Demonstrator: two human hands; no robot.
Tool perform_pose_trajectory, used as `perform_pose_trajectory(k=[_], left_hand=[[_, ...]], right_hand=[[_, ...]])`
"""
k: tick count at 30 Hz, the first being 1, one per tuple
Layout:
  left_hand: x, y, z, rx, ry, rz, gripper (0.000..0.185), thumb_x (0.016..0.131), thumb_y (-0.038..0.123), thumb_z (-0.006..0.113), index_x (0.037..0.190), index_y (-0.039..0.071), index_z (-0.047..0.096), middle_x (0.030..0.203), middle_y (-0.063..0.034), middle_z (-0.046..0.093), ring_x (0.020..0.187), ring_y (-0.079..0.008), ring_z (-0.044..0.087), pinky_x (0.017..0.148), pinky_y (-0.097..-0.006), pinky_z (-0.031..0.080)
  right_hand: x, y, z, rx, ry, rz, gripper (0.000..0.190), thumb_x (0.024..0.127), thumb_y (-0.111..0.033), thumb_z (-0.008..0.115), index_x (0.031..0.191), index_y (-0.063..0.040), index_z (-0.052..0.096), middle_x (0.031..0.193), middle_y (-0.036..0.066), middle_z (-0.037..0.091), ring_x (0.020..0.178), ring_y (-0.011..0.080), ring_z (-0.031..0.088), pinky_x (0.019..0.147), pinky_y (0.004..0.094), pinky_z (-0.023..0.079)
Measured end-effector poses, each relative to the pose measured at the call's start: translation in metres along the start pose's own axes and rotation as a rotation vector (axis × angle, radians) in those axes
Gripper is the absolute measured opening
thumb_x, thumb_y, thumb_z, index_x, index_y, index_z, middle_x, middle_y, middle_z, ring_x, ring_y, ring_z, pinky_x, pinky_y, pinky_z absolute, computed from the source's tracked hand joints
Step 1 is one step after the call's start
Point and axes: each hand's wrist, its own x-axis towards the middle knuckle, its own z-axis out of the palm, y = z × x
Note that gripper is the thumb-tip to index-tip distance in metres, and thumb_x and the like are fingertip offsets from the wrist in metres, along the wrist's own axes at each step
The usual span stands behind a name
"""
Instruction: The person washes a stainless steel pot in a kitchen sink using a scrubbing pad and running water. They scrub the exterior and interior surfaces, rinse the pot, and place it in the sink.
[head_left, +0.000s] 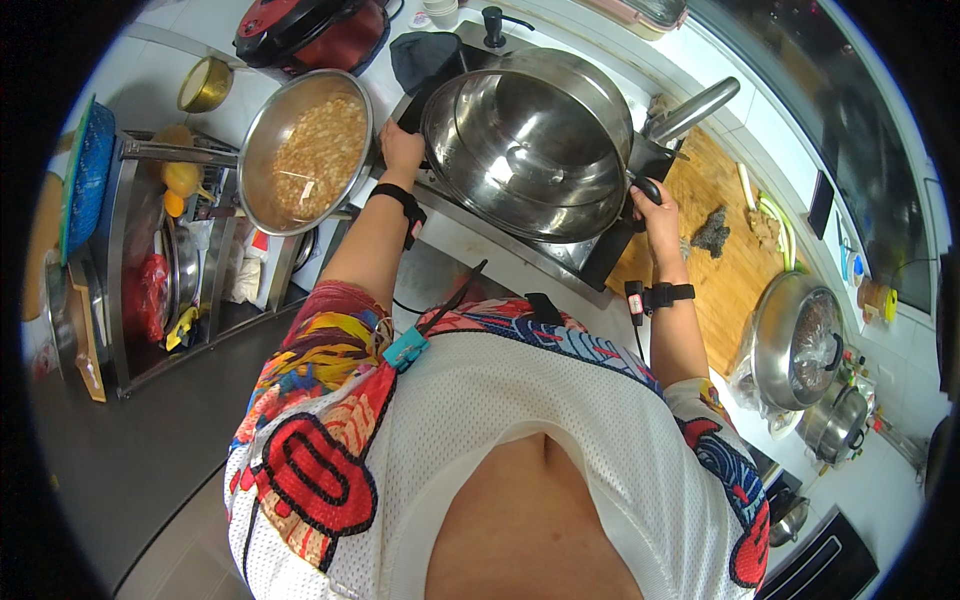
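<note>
A large, shiny stainless steel pot (525, 161) is tilted towards me over the gas stove (517, 251), and its inside shows bare metal. My right hand (657, 214) grips its black side handle (646, 190). At the opposite side, my left hand (402, 150) is closed around the other handle, which my fingers mostly hide. Just left of that hand stands a steel pan (259, 161) of pale beans or kernels (319, 154) in liquid. A thick steel handle (697, 109) sticks out behind the pot at the upper right; what it belongs to is partly hidden.
On the right, a wooden board (701, 300) carries a dark scouring pad (711, 232), ginger (763, 226) and scallions (784, 225). Beyond it is a lidded steel pot (772, 330). A red-and-black cooker (315, 34) stands back left, above a metal rack (217, 285).
</note>
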Motion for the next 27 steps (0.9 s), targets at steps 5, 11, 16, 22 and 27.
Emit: perform_pose_trajectory(k=[5,11,16,22,27], left_hand=[[0.019,-0.015,0.021,-0.044,-0.222,-0.100,0.068,0.083,0.011,0.056,0.145,-0.004,0.034,0.149,-0.0250,0.037,0.140,-0.0365,0.033,0.116,-0.0394,0.028],[0.041,-0.051,0.049,-0.209,-0.183,-0.261,0.046,0.082,0.007,0.056,0.127,0.002,0.053,0.123,-0.0250,0.060,0.114,-0.0406,0.058,0.094,-0.0475,0.047],[0.046,-0.053,0.060,-0.639,-0.102,-0.554,0.041,0.081,0.006,0.059,0.121,0.001,0.054,0.107,-0.0145,0.064,0.098,-0.0320,0.061,0.086,-0.0453,0.049],[0.038,-0.001,0.024,-1.086,-0.091,-0.367,0.025,0.080,-0.004,0.056,0.105,-0.001,0.056,0.094,-0.0120,0.060,0.081,-0.0233,0.060,0.074,-0.0372,0.052],[0.037,0.031,0.003,-1.019,-0.003,-0.208,0.026,0.080,-0.010,0.055,0.104,-0.001,0.054,0.092,-0.0117,0.060,0.079,-0.0226,0.061,0.071,-0.0341,0.053]], right_hand=[[0.001,0.003,0.000,0.016,0.032,0.002,0.018,0.087,-0.010,0.071,0.104,-0.005,0.069,0.071,-0.005,0.056,0.058,0.0054,0.048,0.055,0.0211,0.039],[0.004,0.016,-0.002,-0.015,0.108,0.007,0.018,0.086,-0.011,0.072,0.103,-0.004,0.070,0.075,-0.005,0.061,0.061,0.0056,0.050,0.056,0.0218,0.040],[0.005,0.015,0.003,0.068,0.223,0.022,0.019,0.079,-0.005,0.075,0.097,-0.005,0.070,0.074,-0.004,0.061,0.059,0.0067,0.050,0.055,0.0217,0.039],[-0.006,0.000,0.003,0.196,0.314,-0.045,0.011,0.080,-0.002,0.072,0.088,-0.004,0.065,0.068,-0.004,0.056,0.056,0.0076,0.047,0.054,0.0233,0.037],[-0.014,-0.003,-0.008,0.287,0.349,-0.111,0.011,0.079,0.000,0.070,0.088,-0.001,0.064,0.067,0.000,0.056,0.055,0.0097,0.047,0.053,0.0243,0.037]])
